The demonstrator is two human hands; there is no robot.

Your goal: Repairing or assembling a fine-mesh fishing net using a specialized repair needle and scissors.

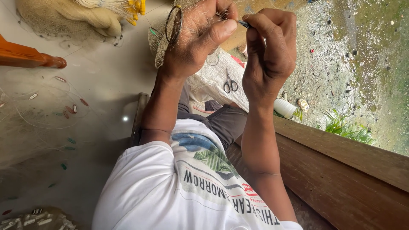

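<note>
While fine net [164, 47] hangs bunched near face, left hand [198, 40] clenches mesh; right hand [268, 47] pinches thin dark needle [245, 24]. Net likely light, limp, snag-prone: grip at gathered folds.

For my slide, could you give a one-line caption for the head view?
Left hand bunches fine net while right hand pinches a small dark tool; scissors lie on a white sack below.

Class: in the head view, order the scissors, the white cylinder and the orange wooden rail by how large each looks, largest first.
1. Orange rail, though the frame edge cuts it off.
2. White cylinder and scissors: these look about alike, so no ranking between them. All three lie beyond the hands, at differing distances, so true sizes stay unsure.
</note>
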